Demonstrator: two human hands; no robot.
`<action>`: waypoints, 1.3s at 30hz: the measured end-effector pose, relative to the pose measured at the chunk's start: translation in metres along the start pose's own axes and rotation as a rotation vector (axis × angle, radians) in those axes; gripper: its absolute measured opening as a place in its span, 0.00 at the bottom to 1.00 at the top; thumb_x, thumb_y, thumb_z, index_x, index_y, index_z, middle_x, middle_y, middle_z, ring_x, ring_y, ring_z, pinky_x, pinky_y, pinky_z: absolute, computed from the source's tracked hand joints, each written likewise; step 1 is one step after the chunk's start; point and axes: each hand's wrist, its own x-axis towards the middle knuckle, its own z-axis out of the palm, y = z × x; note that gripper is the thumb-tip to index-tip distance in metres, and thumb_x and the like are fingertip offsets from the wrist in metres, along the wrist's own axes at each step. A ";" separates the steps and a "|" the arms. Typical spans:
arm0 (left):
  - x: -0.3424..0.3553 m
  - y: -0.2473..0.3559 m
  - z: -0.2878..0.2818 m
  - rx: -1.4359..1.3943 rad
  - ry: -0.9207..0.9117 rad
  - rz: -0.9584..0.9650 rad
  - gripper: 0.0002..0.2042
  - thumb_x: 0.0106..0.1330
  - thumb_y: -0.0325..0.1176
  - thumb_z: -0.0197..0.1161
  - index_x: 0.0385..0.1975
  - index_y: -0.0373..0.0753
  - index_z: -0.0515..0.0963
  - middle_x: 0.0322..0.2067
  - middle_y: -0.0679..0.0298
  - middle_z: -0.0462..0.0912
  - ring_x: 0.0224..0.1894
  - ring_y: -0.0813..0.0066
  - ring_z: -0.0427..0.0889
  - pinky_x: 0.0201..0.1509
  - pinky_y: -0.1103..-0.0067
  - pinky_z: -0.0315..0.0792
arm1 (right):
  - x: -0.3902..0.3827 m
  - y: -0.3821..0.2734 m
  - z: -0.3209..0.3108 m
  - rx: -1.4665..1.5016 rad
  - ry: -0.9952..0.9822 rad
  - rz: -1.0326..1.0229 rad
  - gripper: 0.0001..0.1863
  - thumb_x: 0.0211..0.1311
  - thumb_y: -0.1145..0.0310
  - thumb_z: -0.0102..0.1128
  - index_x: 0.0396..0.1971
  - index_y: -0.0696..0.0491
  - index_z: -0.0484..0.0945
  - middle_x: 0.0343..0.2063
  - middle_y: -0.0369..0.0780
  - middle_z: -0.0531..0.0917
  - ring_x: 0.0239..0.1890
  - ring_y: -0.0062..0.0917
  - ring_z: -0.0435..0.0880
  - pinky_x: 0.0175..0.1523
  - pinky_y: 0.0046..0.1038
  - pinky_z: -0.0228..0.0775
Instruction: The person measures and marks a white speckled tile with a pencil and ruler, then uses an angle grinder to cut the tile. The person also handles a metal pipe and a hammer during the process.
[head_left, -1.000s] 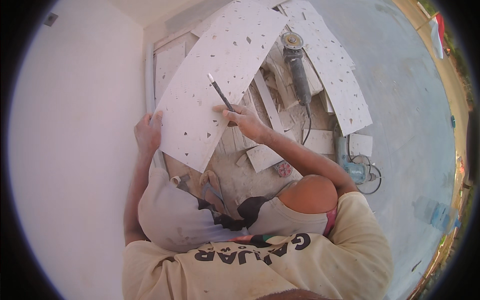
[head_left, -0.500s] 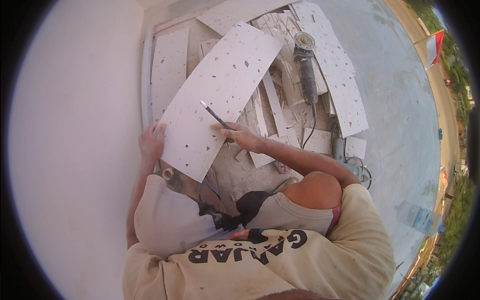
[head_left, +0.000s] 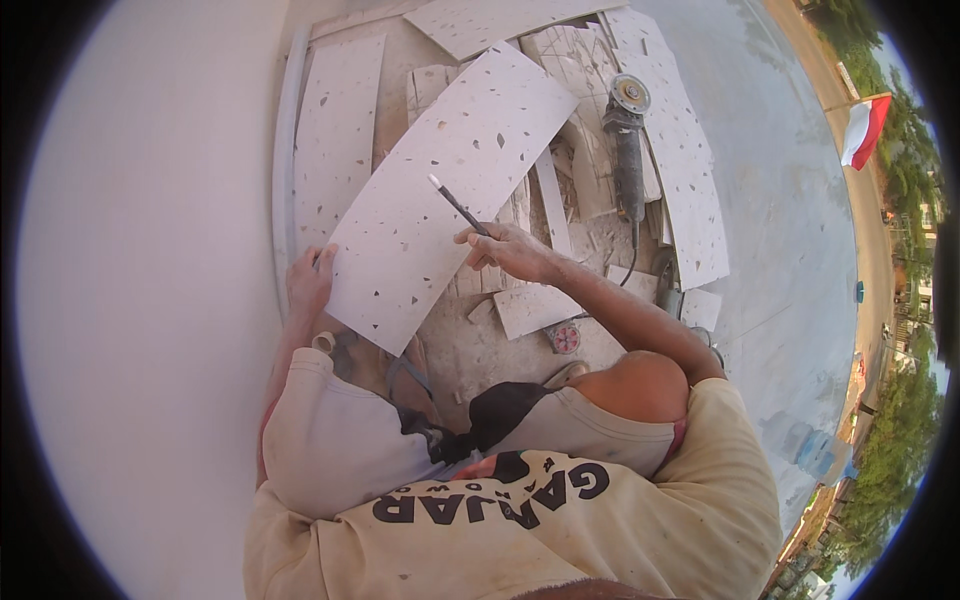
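My left hand (head_left: 308, 284) grips the left edge of a long white speckled panel (head_left: 420, 195), which lies at a slant over the debris in front of me. My right hand (head_left: 505, 252) holds a dark pencil-like stick (head_left: 462, 209) with a pale tip pointing up and left, beside the panel's right edge. Right of it, an angle grinder (head_left: 628, 170) with a disc at its top lies on the broken pieces, its cord trailing down.
A white wall (head_left: 150, 300) is at left. Other speckled panels (head_left: 675, 180) and offcuts (head_left: 530, 310) cover the floor. A red round object (head_left: 564, 337), a partly hidden power tool (head_left: 668, 292) and a plastic bottle (head_left: 810, 445) lie nearby. A red-and-white flag (head_left: 865, 132) stands outside at right.
The held panel's far end has come lower in the view, exposing more pieces behind it. My right hand has shifted rightward with the stick. The view has also shifted slightly.
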 end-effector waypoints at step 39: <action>-0.094 0.021 0.031 -1.025 -0.110 -0.824 0.17 0.75 0.35 0.52 0.58 0.33 0.69 0.48 0.58 0.79 0.46 0.67 0.82 0.49 0.72 0.77 | 0.134 -0.053 -0.208 -0.817 0.861 0.087 0.16 0.57 0.70 0.58 0.45 0.54 0.84 0.44 0.49 0.86 0.52 0.42 0.84 0.59 0.39 0.74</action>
